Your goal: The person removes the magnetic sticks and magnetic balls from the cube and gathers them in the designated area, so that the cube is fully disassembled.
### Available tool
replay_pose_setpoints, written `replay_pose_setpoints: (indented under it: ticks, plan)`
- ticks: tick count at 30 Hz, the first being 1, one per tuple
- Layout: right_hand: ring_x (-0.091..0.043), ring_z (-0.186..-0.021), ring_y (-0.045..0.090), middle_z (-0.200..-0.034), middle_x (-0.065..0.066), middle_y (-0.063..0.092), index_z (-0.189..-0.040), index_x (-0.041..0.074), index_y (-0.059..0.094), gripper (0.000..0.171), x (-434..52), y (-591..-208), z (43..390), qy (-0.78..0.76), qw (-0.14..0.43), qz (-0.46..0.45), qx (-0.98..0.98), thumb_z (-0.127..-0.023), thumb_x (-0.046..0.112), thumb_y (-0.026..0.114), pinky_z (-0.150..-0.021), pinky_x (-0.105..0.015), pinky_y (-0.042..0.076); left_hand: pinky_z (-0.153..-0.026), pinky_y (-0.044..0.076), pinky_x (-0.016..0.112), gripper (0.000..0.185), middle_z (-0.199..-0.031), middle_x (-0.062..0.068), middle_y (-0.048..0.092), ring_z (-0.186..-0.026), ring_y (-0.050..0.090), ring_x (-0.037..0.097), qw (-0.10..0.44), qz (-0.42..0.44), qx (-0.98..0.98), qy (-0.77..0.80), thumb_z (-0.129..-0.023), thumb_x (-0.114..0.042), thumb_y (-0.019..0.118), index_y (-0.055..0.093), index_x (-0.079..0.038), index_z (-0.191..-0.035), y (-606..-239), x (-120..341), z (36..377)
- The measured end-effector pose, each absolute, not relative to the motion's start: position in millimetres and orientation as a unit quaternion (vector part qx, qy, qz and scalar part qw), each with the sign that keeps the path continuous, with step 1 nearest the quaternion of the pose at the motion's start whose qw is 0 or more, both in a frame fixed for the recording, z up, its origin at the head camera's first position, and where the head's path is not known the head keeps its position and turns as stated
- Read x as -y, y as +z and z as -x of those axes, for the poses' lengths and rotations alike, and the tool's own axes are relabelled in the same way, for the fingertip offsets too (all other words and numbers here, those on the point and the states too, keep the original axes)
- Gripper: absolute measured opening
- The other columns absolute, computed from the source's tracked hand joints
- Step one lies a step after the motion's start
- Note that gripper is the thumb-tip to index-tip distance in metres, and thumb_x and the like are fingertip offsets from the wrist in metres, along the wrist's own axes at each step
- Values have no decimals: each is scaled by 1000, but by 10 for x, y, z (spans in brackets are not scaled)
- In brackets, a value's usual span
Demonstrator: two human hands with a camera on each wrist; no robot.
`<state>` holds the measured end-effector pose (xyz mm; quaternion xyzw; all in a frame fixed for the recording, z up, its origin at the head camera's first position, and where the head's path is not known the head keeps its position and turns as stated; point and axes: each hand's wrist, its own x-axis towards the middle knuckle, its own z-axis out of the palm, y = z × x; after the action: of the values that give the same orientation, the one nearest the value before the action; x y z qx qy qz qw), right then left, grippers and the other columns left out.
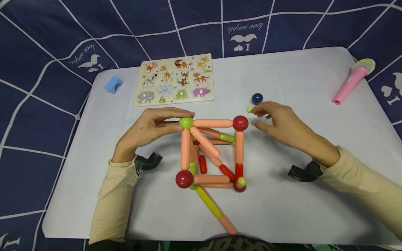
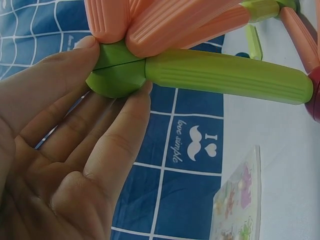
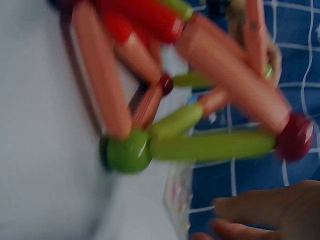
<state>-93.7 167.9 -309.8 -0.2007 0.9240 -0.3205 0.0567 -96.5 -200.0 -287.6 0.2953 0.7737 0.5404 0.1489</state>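
A frame of magnetic rods and balls stands on the table, with salmon rods (image 1: 213,123), red balls (image 1: 240,123) and green joints. At its far left top corner, my left hand (image 1: 150,127) pinches a green ball (image 2: 117,75) between thumb and fingers; a green rod (image 2: 230,75) runs from that ball to a red one. Right of the frame, my right hand (image 1: 279,122) hovers with loosely bent fingers and nothing seen in its grasp. Its fingertips overlap a short yellow-green rod (image 1: 250,109), which lies beside a dark blue ball (image 1: 257,98).
An animal puzzle board (image 1: 176,101) lies at the back, with a blue arch block (image 1: 113,84) to its left. A pink toy microphone (image 1: 350,85) rests at the far right. Inside the frame lies a red rod (image 1: 202,164). A yellow rod (image 1: 208,202) extends toward the near edge.
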Motion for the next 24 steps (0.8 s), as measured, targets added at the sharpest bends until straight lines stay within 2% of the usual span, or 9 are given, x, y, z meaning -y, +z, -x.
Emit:
replay_pose_setpoints:
  ticks: [3, 5, 9, 13, 18, 24]
  plan:
    - [-16, -80, 60, -89, 0, 67, -103, 6, 70, 15, -1678, -2989, 656, -294, 98, 238, -921, -89, 8, 71, -71, -34, 55, -91, 54, 32, 38, -129, 4, 64, -122, 57, 23, 147, -299, -773, 540, -90, 1, 69, 68, -11, -126, -2873, 2004, 972]
    - [-9, -75, 58, -84, 7, 66, -98, 11, 71, 14, -1687, -2921, 490, -298, 126, 283, -903, -87, 3, 72, -65, -27, 54, -89, 54, 31, 38, -129, 5, 64, -121, 57, 23, 144, -299, -773, 540, -90, 1, 69, 68, -10, -126, -2870, 2009, 974]
    - [0, -79, 62, -95, 14, 68, -109, 16, 72, 33, -1676, -2893, 223, -352, 175, 361, -846, -81, -1, 78, -68, -24, 56, -87, 54, 29, 39, -129, 5, 64, -121, 57, 23, 142, -300, -774, 539, -90, 1, 69, 68, -10, -126, -2851, 2011, 982]
    - [-2, -89, 64, -110, 13, 68, -121, 20, 70, 44, -1611, -3014, 67, -384, 203, 378, -818, -80, 8, 81, -74, -27, 58, -87, 54, 29, 39, -129, 6, 64, -120, 58, 24, 148, -300, -771, 542, -90, 2, 69, 68, -9, -127, -2857, 2009, 983]
    - [-5, -91, 65, -113, 9, 67, -119, 20, 70, 39, -1519, -3178, 8, -379, 227, 383, -812, -82, 11, 81, -75, -24, 57, -86, 55, 29, 38, -129, 6, 64, -119, 58, 24, 149, -298, -771, 543, -90, 2, 69, 68, -9, -126, -2871, 2006, 982]
    - [-3, -91, 63, -107, 11, 68, -112, 20, 73, 31, -1450, -3284, -34, -362, 219, 378, -823, -84, 10, 79, -75, -22, 57, -88, 54, 29, 38, -129, 5, 64, -121, 57, 23, 147, -298, -773, 540, -90, 1, 69, 68, -10, -126, -2872, 2007, 978]
